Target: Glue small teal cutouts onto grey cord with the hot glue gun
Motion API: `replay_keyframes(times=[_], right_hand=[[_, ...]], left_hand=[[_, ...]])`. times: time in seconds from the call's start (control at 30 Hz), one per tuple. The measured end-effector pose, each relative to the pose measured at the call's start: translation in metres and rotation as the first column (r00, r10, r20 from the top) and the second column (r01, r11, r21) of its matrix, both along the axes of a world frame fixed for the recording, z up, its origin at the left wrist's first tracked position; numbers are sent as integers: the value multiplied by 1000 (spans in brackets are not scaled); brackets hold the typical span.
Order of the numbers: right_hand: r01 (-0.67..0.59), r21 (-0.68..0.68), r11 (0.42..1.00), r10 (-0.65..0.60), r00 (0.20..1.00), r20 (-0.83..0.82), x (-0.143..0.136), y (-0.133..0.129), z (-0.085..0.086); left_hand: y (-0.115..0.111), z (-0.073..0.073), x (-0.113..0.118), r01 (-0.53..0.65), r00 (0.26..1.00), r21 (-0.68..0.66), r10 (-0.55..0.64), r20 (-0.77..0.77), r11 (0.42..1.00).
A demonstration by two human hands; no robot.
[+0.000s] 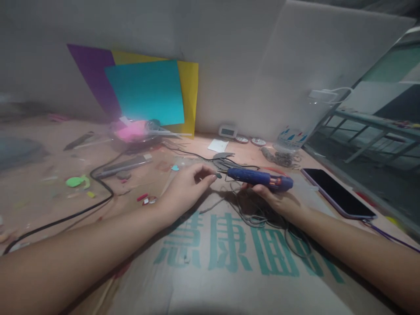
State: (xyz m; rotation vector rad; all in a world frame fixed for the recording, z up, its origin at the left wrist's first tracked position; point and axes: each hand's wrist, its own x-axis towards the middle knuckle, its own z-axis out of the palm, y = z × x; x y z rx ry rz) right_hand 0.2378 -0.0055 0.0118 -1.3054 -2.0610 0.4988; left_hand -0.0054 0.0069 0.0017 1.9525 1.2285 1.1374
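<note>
A blue glue gun [251, 176] lies level in my right hand [271, 197], its narrow tip pointing left. The fingers of that hand are wrapped under its body. Close to the tip, my left hand [193, 183] pinches a small dark green piece [218, 175] between thumb and forefinger. Whether tip and piece touch, I cannot tell. Beneath both hands lie loops of grey cord [244, 214] on the table, which bears large green printed characters [226, 245].
A phone [339, 192] lies at the right edge. Behind stand coloured sheets [147, 92], a bowl with pink material [133, 131], a small digital display [227, 131] and a clear plastic cup [290, 138]. A black cable [105, 192] and scraps are at left.
</note>
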Motion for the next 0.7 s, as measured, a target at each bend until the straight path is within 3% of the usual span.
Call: replay_keyframes(times=[0.33,0.7], right_hand=[[87,32,996,-90,993,73,6,3,-6],[100,-3,995,-100,995,26,2,0,-6]], left_hand=[[-3,1,-2,8,1000,14,-8,-8,1000],[-2,0,-2,-12,1000,15,12,-26,1000]])
